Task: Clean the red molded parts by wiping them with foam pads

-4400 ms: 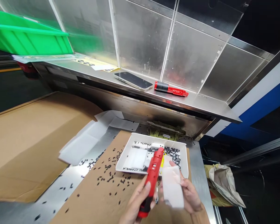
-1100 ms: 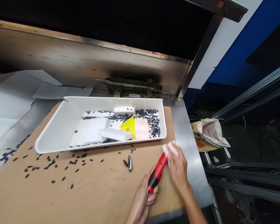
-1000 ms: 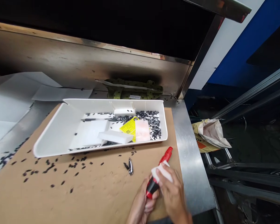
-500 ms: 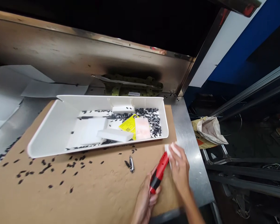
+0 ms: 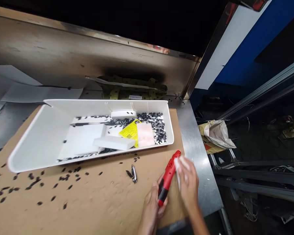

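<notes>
My left hand (image 5: pixel 152 204) is wrapped round the black lower end of a red electric screwdriver (image 5: pixel 168 174), which lies slanted over the cardboard sheet (image 5: pixel 93 209). My right hand (image 5: pixel 189 184) presses a small white cloth (image 5: pixel 180 163) against the tool's red upper part, fingers closed over the cloth and a little blurred. Just left of the tool, a small metal piece (image 5: pixel 133 173) lies on the cardboard. The white plastic tray (image 5: pixel 39 140) stands beyond, holding white blocks, a yellow label (image 5: pixel 130 132) and a heap of small black screws (image 5: pixel 156 125).
Black screws are scattered over the cardboard left of my hands. The steel table's right edge (image 5: pixel 198 163) drops off beside my right hand. A crumpled paper bag (image 5: pixel 217 133) lies below. Yellow-green perforated strips (image 5: pixel 132 91) lie under the steel shelf. White paper sheets (image 5: pixel 39 93) lie at the left.
My right hand has rubbed the white cloth up and down along the red screwdriver, now back near its tip. The view has shifted right, so the tray sits further left.
</notes>
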`<state>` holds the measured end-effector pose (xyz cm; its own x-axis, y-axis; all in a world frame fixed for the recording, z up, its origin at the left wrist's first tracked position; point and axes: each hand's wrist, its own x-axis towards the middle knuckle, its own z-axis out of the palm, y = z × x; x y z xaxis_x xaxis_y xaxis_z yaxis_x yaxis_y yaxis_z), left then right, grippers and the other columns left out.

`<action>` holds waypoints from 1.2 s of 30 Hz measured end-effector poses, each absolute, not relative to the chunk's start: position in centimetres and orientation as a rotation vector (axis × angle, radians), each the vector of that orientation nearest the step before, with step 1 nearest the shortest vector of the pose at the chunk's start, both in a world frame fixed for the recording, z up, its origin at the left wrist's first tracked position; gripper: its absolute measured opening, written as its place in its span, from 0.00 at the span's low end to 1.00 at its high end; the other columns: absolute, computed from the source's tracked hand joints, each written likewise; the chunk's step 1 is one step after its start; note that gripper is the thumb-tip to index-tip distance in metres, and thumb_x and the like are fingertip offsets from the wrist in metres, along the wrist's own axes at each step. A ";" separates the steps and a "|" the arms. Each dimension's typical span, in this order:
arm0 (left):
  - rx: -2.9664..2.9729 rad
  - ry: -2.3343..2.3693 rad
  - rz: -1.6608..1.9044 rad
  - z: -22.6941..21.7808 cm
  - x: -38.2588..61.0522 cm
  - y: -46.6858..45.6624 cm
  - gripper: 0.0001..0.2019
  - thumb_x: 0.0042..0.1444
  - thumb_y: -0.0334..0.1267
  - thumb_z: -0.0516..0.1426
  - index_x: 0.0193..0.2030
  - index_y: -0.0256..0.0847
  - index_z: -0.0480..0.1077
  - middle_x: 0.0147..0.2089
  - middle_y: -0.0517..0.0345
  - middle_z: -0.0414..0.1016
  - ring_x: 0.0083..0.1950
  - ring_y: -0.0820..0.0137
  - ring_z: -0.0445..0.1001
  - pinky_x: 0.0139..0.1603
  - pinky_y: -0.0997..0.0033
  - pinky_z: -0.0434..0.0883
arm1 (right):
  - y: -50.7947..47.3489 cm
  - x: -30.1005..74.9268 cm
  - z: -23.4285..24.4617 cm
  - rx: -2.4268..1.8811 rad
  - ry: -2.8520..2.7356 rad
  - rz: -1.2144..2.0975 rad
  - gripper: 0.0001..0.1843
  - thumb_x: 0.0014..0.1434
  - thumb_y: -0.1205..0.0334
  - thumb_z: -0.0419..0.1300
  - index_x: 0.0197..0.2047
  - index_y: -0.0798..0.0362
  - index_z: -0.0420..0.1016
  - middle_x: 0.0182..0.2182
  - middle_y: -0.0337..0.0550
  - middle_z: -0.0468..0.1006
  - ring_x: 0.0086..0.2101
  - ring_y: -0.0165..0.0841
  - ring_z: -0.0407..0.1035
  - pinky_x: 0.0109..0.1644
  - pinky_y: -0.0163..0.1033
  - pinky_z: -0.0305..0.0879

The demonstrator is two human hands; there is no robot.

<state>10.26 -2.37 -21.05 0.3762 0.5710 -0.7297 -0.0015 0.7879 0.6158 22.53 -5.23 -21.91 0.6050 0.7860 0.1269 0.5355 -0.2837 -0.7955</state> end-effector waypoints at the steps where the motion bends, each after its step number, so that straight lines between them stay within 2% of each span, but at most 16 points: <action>1: 0.633 1.169 0.390 -21.2 10.2 -2.2 0.48 0.47 0.70 0.48 0.63 0.30 0.62 0.14 0.69 0.53 0.15 0.78 0.43 0.17 0.78 0.45 | -4.9 23.2 -21.8 -1.972 -1.035 0.380 0.19 0.67 0.57 0.48 0.55 0.49 0.74 0.56 0.51 0.71 0.56 0.41 0.66 0.60 0.51 0.64; 4: 0.824 1.240 0.345 -21.1 9.2 -1.1 0.42 0.50 0.68 0.49 0.58 0.32 0.68 0.18 0.62 0.62 0.19 0.72 0.57 0.19 0.76 0.57 | -5.0 25.0 -21.3 -1.960 -1.067 0.456 0.19 0.67 0.56 0.49 0.56 0.47 0.74 0.58 0.49 0.68 0.57 0.40 0.65 0.61 0.49 0.64; 5: 0.908 1.234 0.309 -20.8 8.6 -0.5 0.39 0.52 0.66 0.49 0.58 0.35 0.70 0.22 0.57 0.68 0.23 0.69 0.62 0.21 0.75 0.61 | -5.6 25.1 -21.2 -1.959 -1.075 0.495 0.19 0.67 0.57 0.49 0.57 0.45 0.73 0.59 0.48 0.66 0.57 0.39 0.64 0.61 0.48 0.64; 7: 1.117 1.168 0.224 -20.2 7.0 0.9 0.31 0.57 0.62 0.48 0.57 0.43 0.72 0.38 0.50 0.77 0.35 0.62 0.72 0.30 0.72 0.69 | -7.2 24.7 -21.0 -1.971 -1.062 0.552 0.19 0.66 0.58 0.50 0.57 0.43 0.72 0.60 0.47 0.63 0.58 0.39 0.63 0.59 0.46 0.66; 9: 1.382 1.098 0.154 -19.3 5.4 2.4 0.26 0.61 0.58 0.47 0.58 0.50 0.71 0.53 0.53 0.77 0.53 0.58 0.71 0.46 0.68 0.71 | -8.6 24.0 -20.8 -2.000 -1.063 0.554 0.19 0.65 0.59 0.52 0.58 0.42 0.71 0.59 0.47 0.60 0.57 0.40 0.64 0.56 0.44 0.69; 10: 1.522 1.082 0.117 -19.0 4.9 3.1 0.24 0.62 0.56 0.46 0.60 0.53 0.69 0.57 0.56 0.74 0.58 0.57 0.68 0.54 0.65 0.67 | -8.9 23.7 -20.7 -2.016 -1.078 0.541 0.21 0.63 0.59 0.54 0.59 0.42 0.70 0.59 0.48 0.59 0.56 0.41 0.65 0.55 0.44 0.70; 11: 1.649 1.081 0.077 -18.7 4.4 3.7 0.24 0.63 0.55 0.45 0.61 0.54 0.67 0.59 0.56 0.73 0.60 0.57 0.67 0.58 0.62 0.64 | -8.9 23.4 -20.6 -2.032 -1.102 0.519 0.23 0.62 0.61 0.55 0.60 0.42 0.68 0.58 0.48 0.57 0.54 0.41 0.66 0.55 0.45 0.71; 13: 1.910 1.096 0.023 -18.5 4.1 4.6 0.23 0.65 0.51 0.42 0.63 0.55 0.65 0.56 0.53 0.76 0.55 0.56 0.72 0.57 0.56 0.65 | -8.2 23.2 -20.4 -2.052 -1.158 0.467 0.27 0.60 0.64 0.56 0.62 0.41 0.65 0.58 0.48 0.56 0.52 0.40 0.68 0.55 0.46 0.70; 15: 2.191 1.120 0.043 -18.8 4.3 5.1 0.22 0.65 0.46 0.42 0.59 0.53 0.69 0.53 0.48 0.76 0.50 0.54 0.74 0.51 0.52 0.69 | -7.0 23.3 -20.2 -2.053 -1.231 0.436 0.28 0.60 0.66 0.55 0.63 0.40 0.64 0.59 0.48 0.56 0.52 0.40 0.68 0.53 0.46 0.72; 17: 2.448 1.175 0.156 -19.4 4.8 5.1 0.22 0.65 0.44 0.43 0.54 0.50 0.74 0.55 0.42 0.73 0.51 0.50 0.73 0.49 0.49 0.70 | -5.9 23.6 -20.2 -2.053 -1.335 0.434 0.27 0.62 0.65 0.52 0.63 0.38 0.63 0.61 0.48 0.55 0.53 0.41 0.67 0.52 0.47 0.72; 19: 2.592 1.243 0.303 -19.9 5.5 4.7 0.21 0.66 0.44 0.44 0.55 0.47 0.74 0.58 0.38 0.71 0.55 0.48 0.71 0.49 0.47 0.68 | -5.2 23.7 -20.3 -2.065 -1.420 0.410 0.26 0.65 0.63 0.50 0.64 0.38 0.61 0.62 0.48 0.55 0.56 0.43 0.65 0.53 0.49 0.72; 22: 2.644 1.240 0.445 -20.3 7.0 3.9 0.19 0.64 0.45 0.50 0.58 0.42 0.70 0.56 0.42 0.74 0.58 0.50 0.68 0.52 0.50 0.64 | -5.3 23.6 -20.6 -2.080 -1.490 0.328 0.26 0.66 0.63 0.48 0.66 0.38 0.59 0.62 0.49 0.55 0.60 0.44 0.60 0.56 0.51 0.69; 28: 2.555 1.226 0.368 -20.6 9.6 3.8 0.12 0.64 0.37 0.54 0.52 0.42 0.74 0.48 0.53 0.79 0.54 0.55 0.70 0.51 0.52 0.57 | -6.1 21.9 -21.3 -2.153 -1.507 0.214 0.27 0.65 0.65 0.48 0.65 0.37 0.60 0.63 0.51 0.51 0.59 0.49 0.60 0.53 0.55 0.70; 36: 2.520 1.238 0.321 -20.2 9.6 4.0 0.13 0.61 0.36 0.58 0.52 0.42 0.74 0.45 0.53 0.79 0.50 0.57 0.72 0.49 0.54 0.57 | -4.5 20.7 -21.9 -2.224 -1.294 0.244 0.26 0.67 0.64 0.45 0.66 0.40 0.58 0.62 0.53 0.51 0.58 0.50 0.61 0.53 0.57 0.68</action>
